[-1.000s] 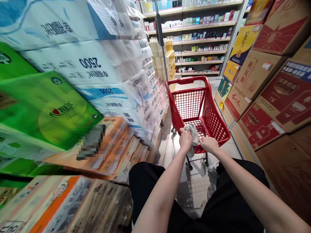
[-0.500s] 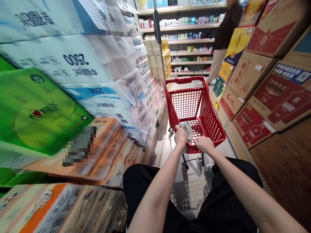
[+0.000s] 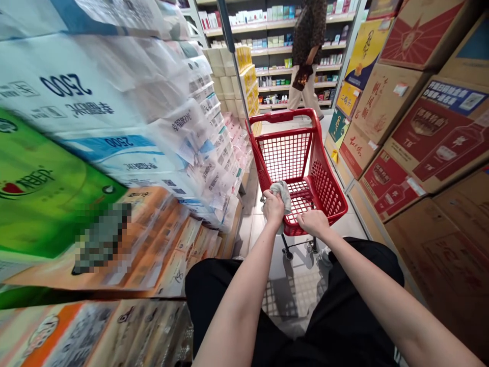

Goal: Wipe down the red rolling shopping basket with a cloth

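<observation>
Wiping the cart [image 3: 341,208], prob. — L hand [image 3: 273,206] clamped on cloth [image 3: 282,194] at near L corner, R hand [image 3: 314,222] curled on near rim. Next move calls for firm R hold, cloth pressed flat. Cart upright on floor [image 3: 250,223] — handle [image 3: 284,116] end pointing away, long axis approx. fore-aft; cloth bunched, no clear axis.

"2500" reads upside down on a white pack [image 3: 38,114] and on the blue-banded pack [image 3: 91,155] below, a red heart logo [image 3: 11,189] marks a green pack [image 3: 49,214], and a tan carton [image 3: 391,102] bears vertical "帆风顺".
</observation>
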Action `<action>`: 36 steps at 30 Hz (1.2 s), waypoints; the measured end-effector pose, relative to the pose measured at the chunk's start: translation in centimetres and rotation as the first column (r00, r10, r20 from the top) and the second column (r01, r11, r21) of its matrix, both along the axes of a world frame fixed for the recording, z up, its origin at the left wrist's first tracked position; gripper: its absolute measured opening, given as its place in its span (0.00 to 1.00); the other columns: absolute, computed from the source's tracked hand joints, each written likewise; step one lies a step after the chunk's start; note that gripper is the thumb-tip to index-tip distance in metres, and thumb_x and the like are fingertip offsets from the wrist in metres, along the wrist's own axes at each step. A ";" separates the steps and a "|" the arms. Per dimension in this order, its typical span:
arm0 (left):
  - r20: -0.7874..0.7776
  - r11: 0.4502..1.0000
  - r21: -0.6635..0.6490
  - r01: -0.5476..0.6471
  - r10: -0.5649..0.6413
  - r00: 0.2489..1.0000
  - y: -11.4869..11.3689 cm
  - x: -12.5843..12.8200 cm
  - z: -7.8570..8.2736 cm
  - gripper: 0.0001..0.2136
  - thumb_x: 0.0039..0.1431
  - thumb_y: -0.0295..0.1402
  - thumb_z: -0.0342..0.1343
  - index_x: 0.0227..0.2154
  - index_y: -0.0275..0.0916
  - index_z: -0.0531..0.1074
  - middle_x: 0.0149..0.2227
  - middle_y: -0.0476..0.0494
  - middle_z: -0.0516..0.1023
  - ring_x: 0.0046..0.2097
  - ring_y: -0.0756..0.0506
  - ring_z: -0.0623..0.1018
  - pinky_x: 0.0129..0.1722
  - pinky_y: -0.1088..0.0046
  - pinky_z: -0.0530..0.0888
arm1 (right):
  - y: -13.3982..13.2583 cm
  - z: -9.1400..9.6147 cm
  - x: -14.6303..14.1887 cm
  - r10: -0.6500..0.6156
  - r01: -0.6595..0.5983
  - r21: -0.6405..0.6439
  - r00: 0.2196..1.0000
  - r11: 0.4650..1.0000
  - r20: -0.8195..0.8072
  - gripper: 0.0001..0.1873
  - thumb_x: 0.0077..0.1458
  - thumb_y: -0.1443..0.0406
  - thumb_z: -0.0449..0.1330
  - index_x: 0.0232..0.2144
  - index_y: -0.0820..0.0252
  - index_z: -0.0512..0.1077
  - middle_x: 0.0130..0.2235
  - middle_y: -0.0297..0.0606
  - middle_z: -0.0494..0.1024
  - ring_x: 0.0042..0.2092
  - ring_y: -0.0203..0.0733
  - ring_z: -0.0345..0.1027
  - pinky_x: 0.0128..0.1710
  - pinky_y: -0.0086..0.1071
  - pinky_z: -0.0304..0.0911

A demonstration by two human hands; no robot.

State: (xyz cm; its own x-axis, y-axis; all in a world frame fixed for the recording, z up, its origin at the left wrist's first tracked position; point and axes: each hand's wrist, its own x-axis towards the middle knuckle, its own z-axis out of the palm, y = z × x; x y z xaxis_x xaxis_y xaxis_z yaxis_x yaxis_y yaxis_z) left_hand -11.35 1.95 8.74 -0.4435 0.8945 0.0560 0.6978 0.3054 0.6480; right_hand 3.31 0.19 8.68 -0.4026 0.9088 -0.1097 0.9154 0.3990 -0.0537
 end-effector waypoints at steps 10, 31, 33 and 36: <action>0.338 0.967 0.186 0.175 -0.231 0.912 -4.6 1.5 -4.7 0.11 0.63 0.36 0.39 0.45 0.40 0.53 0.43 0.38 0.73 0.41 0.45 0.76 0.38 0.71 0.69 | 0.6 0.1 1.8 -0.061 0.062 -0.012 0.997 0.998 0.043 0.30 0.60 0.59 0.36 0.30 0.65 0.77 0.36 0.47 0.77 0.39 0.44 0.70 0.37 0.30 0.58; 0.507 0.991 0.112 -0.079 0.011 0.862 -1.5 3.8 -10.5 0.13 0.57 0.37 0.47 0.42 0.36 0.58 0.45 0.39 0.68 0.47 0.47 0.70 0.46 0.71 0.69 | 3.0 -0.6 2.2 -0.023 0.021 0.030 0.998 0.999 0.064 0.31 0.60 0.59 0.36 0.30 0.64 0.77 0.34 0.47 0.77 0.37 0.44 0.70 0.36 0.30 0.56; 0.545 0.992 0.120 -0.044 -0.029 0.838 -1.7 3.9 -10.4 0.14 0.57 0.36 0.46 0.45 0.36 0.58 0.47 0.38 0.68 0.49 0.46 0.70 0.47 0.71 0.69 | 3.5 -0.5 2.1 -0.056 0.055 0.021 0.995 0.998 0.078 0.30 0.60 0.59 0.37 0.31 0.65 0.77 0.35 0.47 0.78 0.38 0.44 0.70 0.37 0.30 0.57; 0.535 0.983 0.176 0.056 -0.143 0.832 -2.9 4.2 -10.3 0.16 0.58 0.32 0.44 0.50 0.37 0.57 0.52 0.37 0.65 0.55 0.47 0.66 0.53 0.69 0.65 | 4.3 -0.5 2.4 -0.095 0.094 0.016 0.992 0.995 0.084 0.29 0.60 0.59 0.37 0.32 0.65 0.77 0.36 0.47 0.78 0.39 0.44 0.70 0.37 0.30 0.57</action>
State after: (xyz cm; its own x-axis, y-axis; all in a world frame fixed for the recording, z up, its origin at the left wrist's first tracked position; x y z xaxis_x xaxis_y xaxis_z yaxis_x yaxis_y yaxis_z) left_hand -7.20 -0.97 -1.57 -0.3502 0.9361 -0.0333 0.2407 0.1243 0.9626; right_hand 5.72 4.45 8.16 -0.3044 0.9438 -0.1287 0.9501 0.3105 0.0295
